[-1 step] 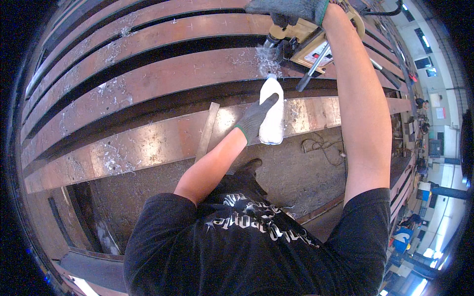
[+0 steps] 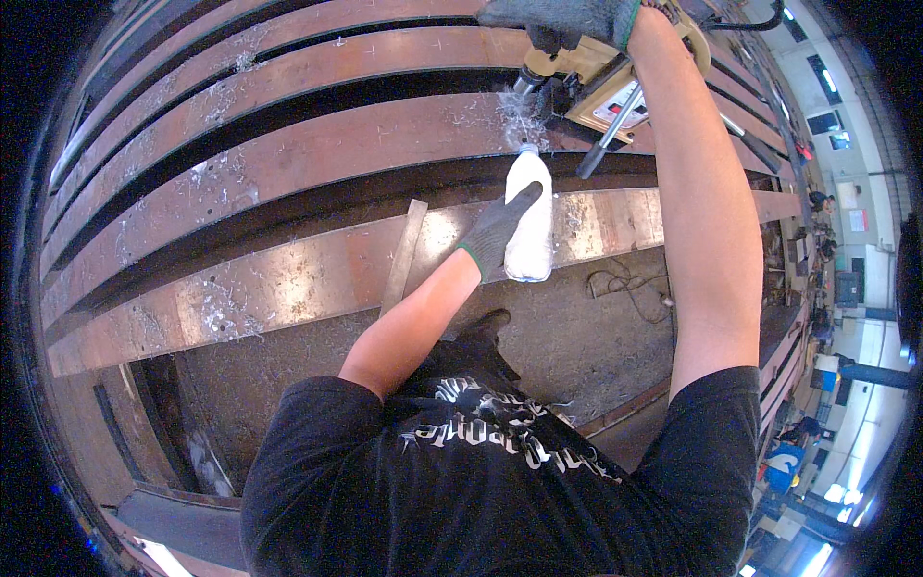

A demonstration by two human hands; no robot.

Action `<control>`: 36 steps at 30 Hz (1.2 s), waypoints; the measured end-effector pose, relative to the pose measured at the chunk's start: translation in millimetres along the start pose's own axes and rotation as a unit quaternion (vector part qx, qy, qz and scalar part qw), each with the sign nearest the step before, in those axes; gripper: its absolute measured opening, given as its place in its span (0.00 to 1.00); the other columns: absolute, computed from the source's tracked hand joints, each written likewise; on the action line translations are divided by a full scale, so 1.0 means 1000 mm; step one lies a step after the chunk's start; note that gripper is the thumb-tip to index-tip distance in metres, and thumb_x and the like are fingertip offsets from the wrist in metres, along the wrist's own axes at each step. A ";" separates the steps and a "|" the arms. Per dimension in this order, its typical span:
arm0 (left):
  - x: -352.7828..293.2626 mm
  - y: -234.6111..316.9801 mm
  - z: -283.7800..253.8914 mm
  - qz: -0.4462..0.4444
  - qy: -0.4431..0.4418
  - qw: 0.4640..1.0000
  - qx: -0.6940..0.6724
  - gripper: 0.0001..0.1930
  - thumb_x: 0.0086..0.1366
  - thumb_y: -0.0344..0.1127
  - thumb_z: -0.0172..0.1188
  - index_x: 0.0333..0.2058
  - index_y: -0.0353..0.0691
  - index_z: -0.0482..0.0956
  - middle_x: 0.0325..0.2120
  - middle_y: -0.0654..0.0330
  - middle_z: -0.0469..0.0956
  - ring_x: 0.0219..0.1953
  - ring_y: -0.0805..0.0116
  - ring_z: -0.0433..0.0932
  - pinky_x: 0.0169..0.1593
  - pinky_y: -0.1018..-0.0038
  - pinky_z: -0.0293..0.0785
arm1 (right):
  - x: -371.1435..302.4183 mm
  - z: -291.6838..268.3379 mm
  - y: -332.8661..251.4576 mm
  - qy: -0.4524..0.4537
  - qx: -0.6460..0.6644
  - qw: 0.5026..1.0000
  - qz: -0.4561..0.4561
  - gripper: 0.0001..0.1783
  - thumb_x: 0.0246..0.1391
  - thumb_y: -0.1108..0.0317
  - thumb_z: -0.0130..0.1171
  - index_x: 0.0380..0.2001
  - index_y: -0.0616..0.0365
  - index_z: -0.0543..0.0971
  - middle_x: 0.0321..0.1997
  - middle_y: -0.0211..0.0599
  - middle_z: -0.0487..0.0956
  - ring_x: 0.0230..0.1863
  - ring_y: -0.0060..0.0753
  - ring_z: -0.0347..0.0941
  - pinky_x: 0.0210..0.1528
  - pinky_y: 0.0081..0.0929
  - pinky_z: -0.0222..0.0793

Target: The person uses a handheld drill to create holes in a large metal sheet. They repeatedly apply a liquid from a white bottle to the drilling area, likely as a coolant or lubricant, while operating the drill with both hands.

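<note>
The bottle (image 2: 531, 240) is clasped in the left hand (image 2: 492, 236), shavings (image 2: 517, 115) beyond its tip. Beyond that grip, the right hand (image 2: 572, 21) is held at the drill (image 2: 593, 101); its closure cannot be told. No change is shown since the earlier picture; no new step is suggested.

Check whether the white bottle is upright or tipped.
Tipped, it seems: seen from above, the bottle shows its long side in the left hand, neck toward the metal shavings. Exact tilt can't be told.
</note>
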State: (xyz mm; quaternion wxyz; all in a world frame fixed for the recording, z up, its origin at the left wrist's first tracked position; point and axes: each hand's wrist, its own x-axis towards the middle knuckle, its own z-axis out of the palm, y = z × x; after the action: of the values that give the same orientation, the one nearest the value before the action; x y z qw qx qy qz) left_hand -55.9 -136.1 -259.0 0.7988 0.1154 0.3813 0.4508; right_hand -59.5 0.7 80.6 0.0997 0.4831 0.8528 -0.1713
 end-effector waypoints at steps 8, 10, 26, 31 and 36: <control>-0.001 0.009 0.001 -0.008 -0.043 0.999 -0.018 0.27 0.68 0.58 0.65 0.50 0.40 0.77 0.32 0.62 0.80 0.29 0.70 0.81 0.32 0.69 0.81 | -0.006 -0.004 -0.005 -0.007 0.016 1.000 0.020 0.38 0.64 0.39 0.58 0.62 0.61 0.77 0.49 0.46 0.85 0.50 0.40 0.81 0.54 0.37 0.75; 0.000 0.009 0.000 -0.002 -0.038 0.999 -0.019 0.27 0.68 0.58 0.66 0.50 0.40 0.77 0.32 0.62 0.80 0.29 0.70 0.81 0.32 0.70 0.81 | -0.001 0.000 -0.001 0.000 0.023 1.000 0.009 0.38 0.64 0.39 0.58 0.62 0.61 0.77 0.47 0.45 0.85 0.48 0.39 0.82 0.53 0.37 0.75; -0.017 0.028 0.009 0.183 0.002 0.960 0.211 0.36 0.63 0.52 0.72 0.60 0.34 0.71 0.46 0.56 0.81 0.44 0.67 0.81 0.48 0.69 0.79 | 0.005 0.001 0.000 -0.010 -0.005 1.000 0.007 0.39 0.62 0.38 0.58 0.61 0.62 0.78 0.53 0.50 0.84 0.54 0.45 0.81 0.59 0.40 0.74; -0.021 0.033 0.009 0.317 0.036 0.852 0.414 0.44 0.56 0.53 0.76 0.64 0.37 0.66 0.54 0.50 0.80 0.56 0.53 0.80 0.60 0.63 0.75 | 0.011 0.008 0.007 0.036 -0.005 0.999 -0.029 0.39 0.62 0.39 0.58 0.60 0.64 0.79 0.51 0.49 0.85 0.53 0.45 0.80 0.58 0.41 0.73; -0.024 0.028 0.001 0.330 0.020 0.808 0.489 0.50 0.50 0.54 0.79 0.66 0.39 0.64 0.57 0.47 0.78 0.61 0.47 0.76 0.63 0.59 0.73 | 0.008 0.003 0.004 0.004 -0.009 1.000 -0.015 0.38 0.61 0.38 0.58 0.59 0.62 0.80 0.51 0.48 0.85 0.53 0.45 0.80 0.60 0.41 0.72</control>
State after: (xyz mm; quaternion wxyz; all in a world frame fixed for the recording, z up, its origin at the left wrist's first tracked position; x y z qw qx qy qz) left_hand -80.3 -139.6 -231.2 0.4327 0.6003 0.5057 0.4434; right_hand -60.5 7.6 74.7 0.0983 0.4702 0.8617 -0.1634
